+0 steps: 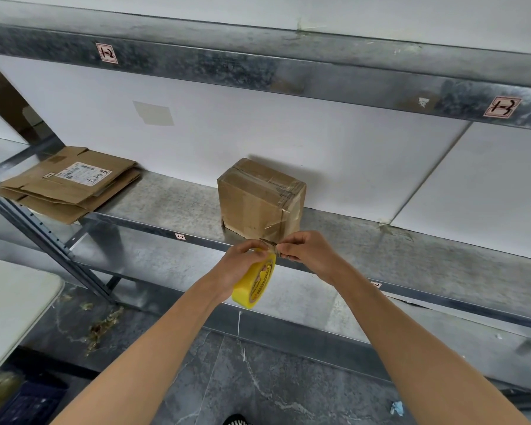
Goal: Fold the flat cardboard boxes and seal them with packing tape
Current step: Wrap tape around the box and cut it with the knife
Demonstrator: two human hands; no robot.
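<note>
- box (259, 207): matt brown cardboard, shiny clear tape strips (285, 191) on top
- tape roll (255, 285): glossy yellow plastic
- shelf (166, 204): dull grey metal, speckled
- flat boxes (59, 194): matt brown cardboard, white paper label (83, 174)
- floor (258, 378): smooth dark stone

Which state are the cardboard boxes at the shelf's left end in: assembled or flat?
Flat: the cardboard boxes lie collapsed in a stack on the shelf.

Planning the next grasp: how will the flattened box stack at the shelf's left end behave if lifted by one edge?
Probably floppy: the flattened box stack is loose creased sheets, so it would likely sag and fan apart. Likely light: thin cardboard. It seems to overhang the shelf edge, so a push may slide it off.
</note>
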